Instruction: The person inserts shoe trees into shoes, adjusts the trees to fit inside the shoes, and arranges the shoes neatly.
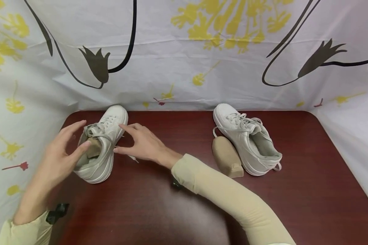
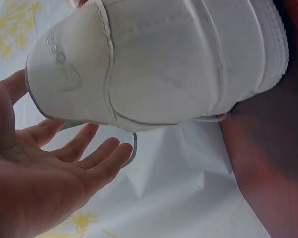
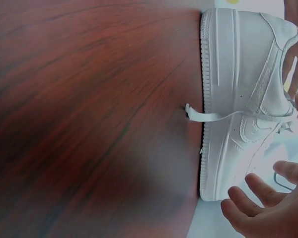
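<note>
A white sneaker [image 1: 105, 166] stands at the table's left, toe pointing to the back, its laces loose and a tan molded shoe insert [image 1: 94, 148] inside its opening. My left hand [image 1: 56, 153] is at the sneaker's outer side, fingers spread, the thumb overlapping the opening by the insert. In the left wrist view the heel of the sneaker [image 2: 159, 64] shows large, with the left fingers [image 2: 84, 148] extended beside it. On the other side is my right hand [image 1: 144, 143], thumb and fingers apart near the laces. Nothing is held in either hand.
A second white sneaker [image 1: 242, 136] stands on the right of the dark red table [image 1: 159, 200]. Against its side lies another tan insert [image 1: 227, 156]. A lace end [image 3: 203, 117] hangs down the left sneaker's side. A white patterned sheet [image 1: 159, 78] encloses the back and sides.
</note>
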Demonstrator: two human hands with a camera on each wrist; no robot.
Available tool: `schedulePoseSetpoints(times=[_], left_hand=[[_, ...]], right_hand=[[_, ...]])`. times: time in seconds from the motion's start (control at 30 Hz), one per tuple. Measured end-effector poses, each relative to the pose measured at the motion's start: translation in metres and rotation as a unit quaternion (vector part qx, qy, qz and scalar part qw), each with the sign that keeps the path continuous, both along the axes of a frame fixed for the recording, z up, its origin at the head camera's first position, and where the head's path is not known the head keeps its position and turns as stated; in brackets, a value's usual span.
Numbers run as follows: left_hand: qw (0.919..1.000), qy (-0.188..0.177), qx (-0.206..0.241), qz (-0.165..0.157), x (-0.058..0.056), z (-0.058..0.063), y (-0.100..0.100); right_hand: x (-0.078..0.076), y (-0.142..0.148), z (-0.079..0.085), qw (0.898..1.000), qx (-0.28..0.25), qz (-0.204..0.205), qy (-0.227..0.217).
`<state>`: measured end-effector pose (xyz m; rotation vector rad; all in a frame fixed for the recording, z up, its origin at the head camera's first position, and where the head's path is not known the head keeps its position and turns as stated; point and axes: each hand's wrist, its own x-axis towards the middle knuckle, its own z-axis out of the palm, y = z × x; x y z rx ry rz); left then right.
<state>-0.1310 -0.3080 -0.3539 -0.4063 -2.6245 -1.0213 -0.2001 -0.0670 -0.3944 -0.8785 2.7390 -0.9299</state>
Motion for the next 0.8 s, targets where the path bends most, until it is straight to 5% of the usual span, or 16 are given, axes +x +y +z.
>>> schedulePoseSetpoints(times=[0.3, 0.8], left_hand=[[0.9995, 0.029, -0.004, -0.016, 0.005, 0.006, 0.008], [0.9977, 0.041, -0.005, -0.054, 0.013, 0.010, 0.027]], right_hand=[[0.006, 0.016, 0.007, 0.999, 0.035, 0.018, 0.022], [0.011, 0.052, 0.013, 0.998, 0.018, 0.012, 0.052]])
